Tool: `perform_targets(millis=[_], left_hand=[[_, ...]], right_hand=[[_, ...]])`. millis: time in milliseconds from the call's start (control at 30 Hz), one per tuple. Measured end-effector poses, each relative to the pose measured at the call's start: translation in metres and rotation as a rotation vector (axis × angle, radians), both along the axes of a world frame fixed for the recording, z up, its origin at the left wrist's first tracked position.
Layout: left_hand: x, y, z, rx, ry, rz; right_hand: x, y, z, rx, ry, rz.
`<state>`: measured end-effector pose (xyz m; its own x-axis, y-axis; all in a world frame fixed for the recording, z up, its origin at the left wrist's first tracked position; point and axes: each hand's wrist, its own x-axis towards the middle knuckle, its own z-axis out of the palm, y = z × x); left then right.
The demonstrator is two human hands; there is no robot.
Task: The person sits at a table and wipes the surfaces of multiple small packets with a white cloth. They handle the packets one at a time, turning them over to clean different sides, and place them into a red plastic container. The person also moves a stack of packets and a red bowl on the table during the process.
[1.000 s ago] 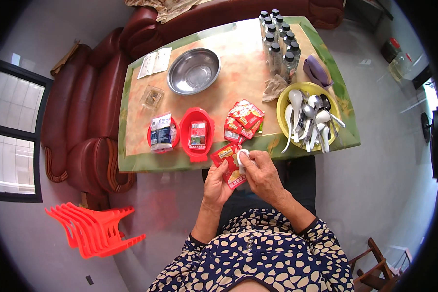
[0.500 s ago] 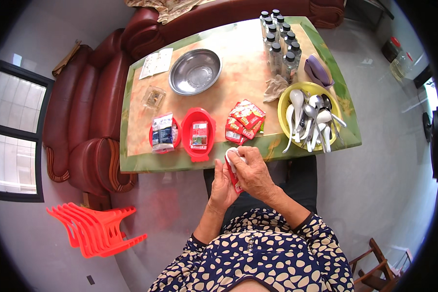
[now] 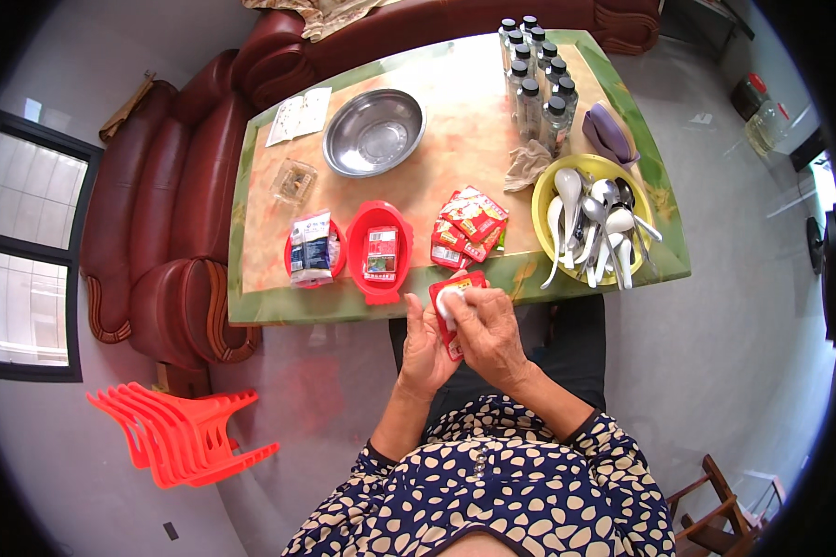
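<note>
My left hand (image 3: pixel 424 360) holds a small red packet (image 3: pixel 453 349) upright just off the table's front edge, thumb raised along its side. Fingers of my right hand (image 3: pixel 496 340) pinch a white wad (image 3: pixel 451 303), cloth or tissue, and press it on the packet's face. Just beyond my hands lies a loose pile of red packets (image 3: pixel 474 215). Left of it, a red plastic basket (image 3: pixel 382 298) has one red packet (image 3: pixel 381 252) inside. Beside that, a blue and white pouch (image 3: pixel 312 249) rests in a smaller red container (image 3: pixel 342 260).
A yellow bowl (image 3: pixel 541 206) full of spoons stands at the table's right, with a crumpled cloth (image 3: pixel 528 167), a purple case (image 3: pixel 608 135) and several black-capped bottles (image 3: pixel 555 127) behind. Farther left are a steel bowl (image 3: pixel 374 139), a clear dish (image 3: pixel 293 182) and a paper sheet (image 3: pixel 299 117).
The white wad has slid down from the packet's top edge onto its face, so more of the red packet shows. My right hand has shifted slightly lower.
</note>
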<state>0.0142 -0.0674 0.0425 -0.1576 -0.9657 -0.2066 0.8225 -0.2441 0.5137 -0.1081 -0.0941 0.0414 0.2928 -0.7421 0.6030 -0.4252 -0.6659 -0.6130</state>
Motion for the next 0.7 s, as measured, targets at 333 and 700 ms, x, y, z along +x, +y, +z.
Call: perform_targets(millis=[333,700], left_hand=[[-0.005,-0.003,0.004,0.077,-0.023,0.103],[0.011,-0.005,-0.008,0.031,-0.049,0.138]], right_hand=[[0.005,-0.015,0.004,0.013,0.030,-0.094],[-0.023,0.017,-0.008,0.076,0.097,0.064]])
